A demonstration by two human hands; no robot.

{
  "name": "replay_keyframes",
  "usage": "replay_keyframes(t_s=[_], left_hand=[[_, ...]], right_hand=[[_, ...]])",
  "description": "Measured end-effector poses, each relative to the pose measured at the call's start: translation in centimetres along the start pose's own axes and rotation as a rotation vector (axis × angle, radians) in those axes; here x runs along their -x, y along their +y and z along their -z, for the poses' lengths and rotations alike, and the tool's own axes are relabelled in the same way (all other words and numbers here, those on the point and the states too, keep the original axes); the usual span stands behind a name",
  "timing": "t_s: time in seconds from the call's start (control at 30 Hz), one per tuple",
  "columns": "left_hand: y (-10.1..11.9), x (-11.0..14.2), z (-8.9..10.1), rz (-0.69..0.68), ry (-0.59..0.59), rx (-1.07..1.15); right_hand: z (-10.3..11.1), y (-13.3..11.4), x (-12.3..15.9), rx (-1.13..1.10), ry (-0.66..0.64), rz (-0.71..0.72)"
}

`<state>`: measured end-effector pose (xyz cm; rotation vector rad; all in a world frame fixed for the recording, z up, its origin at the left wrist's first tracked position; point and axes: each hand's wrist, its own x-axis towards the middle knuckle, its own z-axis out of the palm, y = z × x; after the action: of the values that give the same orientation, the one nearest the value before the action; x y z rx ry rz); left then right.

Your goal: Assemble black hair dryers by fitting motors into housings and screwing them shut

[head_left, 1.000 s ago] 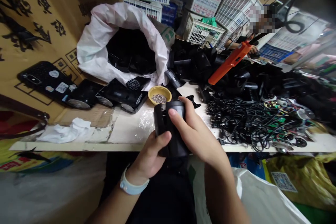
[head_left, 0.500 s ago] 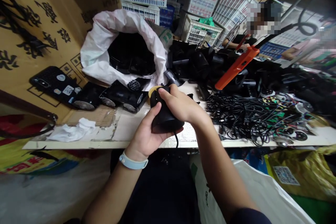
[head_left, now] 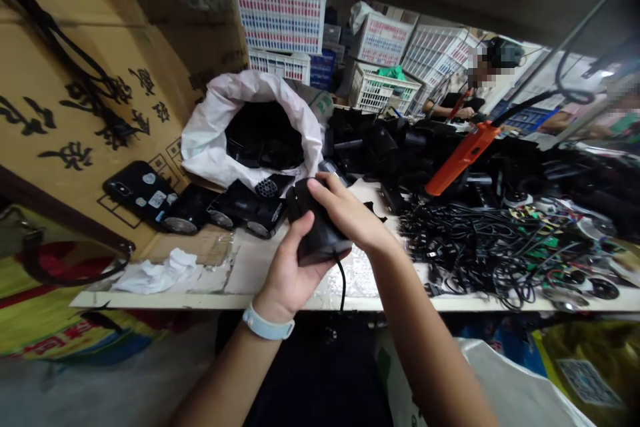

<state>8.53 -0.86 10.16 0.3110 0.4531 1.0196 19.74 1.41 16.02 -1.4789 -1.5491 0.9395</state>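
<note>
A black plastic housing with a cord hanging from it is held over the near edge of the worktable. My left hand cups it from below, fingers wrapped round it. My right hand lies over its top with the fingers curled on its far end. A pale band sits on my left wrist. The yellow bowl of small metal parts is hidden behind the housing and my hands.
A white sack of black parts stands behind. More black housings and a phone lie left, a white rag near the edge. Tangled cords and an orange tool sit right. A person works far right.
Both hands carried the housing away from me and over the table, covering the yellow bowl. The view tilted up and shifted slightly.
</note>
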Motion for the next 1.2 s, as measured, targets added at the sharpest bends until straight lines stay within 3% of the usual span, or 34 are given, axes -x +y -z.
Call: replay_keyframes(t_s=[0.13, 0.3, 0.47, 0.57, 0.73, 0.87, 0.97, 1.03, 1.1, 1.13, 1.2], left_hand=[[-1.8, 0.7, 2.4, -0.171, -0.167, -0.015], [-4.2, 0.9, 6.0, -0.053, -0.409, 0.145], [-4.9, 0.8, 7.3, -0.035, -0.498, 0.240], [-4.4, 1.0, 6.6, -0.010, -0.437, 0.122], [-4.6, 1.1, 5.9, -0.047, -0.303, 0.046], [-5.6, 0.3, 7.0, 0.007, -0.215, 0.129], [-5.6, -0.3, 7.6, 0.023, -0.158, 0.253], [-5.2, -0.6, 7.7, -0.019, -0.138, 0.329], [-4.7, -0.7, 7.7, -0.052, -0.155, 0.377], [-4.5, -0.7, 7.6, -0.056, -0.178, 0.390], [-4.2, -0.6, 7.6, -0.047, -0.230, 0.399]], right_hand=[[-0.5, 0.8, 3.6, -0.069, -0.020, 0.083], [-1.1, 2.6, 7.7, -0.029, -0.004, 0.124], [-1.8, 3.7, 8.9, -0.003, -0.026, 0.219], [-1.9, 3.9, 8.9, 0.049, 0.035, 0.213], [-1.9, 4.4, 8.2, 0.018, 0.057, 0.070], [-2.5, 5.0, 7.9, -0.074, 0.106, -0.061], [-2.2, 5.5, 7.4, -0.157, 0.193, -0.066], [-1.1, 6.1, 6.0, -0.180, 0.291, -0.040], [0.9, 6.9, 3.3, -0.089, 0.470, -0.063], [2.1, 7.5, 1.5, 0.026, 0.603, -0.117], [4.4, 8.9, -2.5, 0.131, 0.717, -0.216]])
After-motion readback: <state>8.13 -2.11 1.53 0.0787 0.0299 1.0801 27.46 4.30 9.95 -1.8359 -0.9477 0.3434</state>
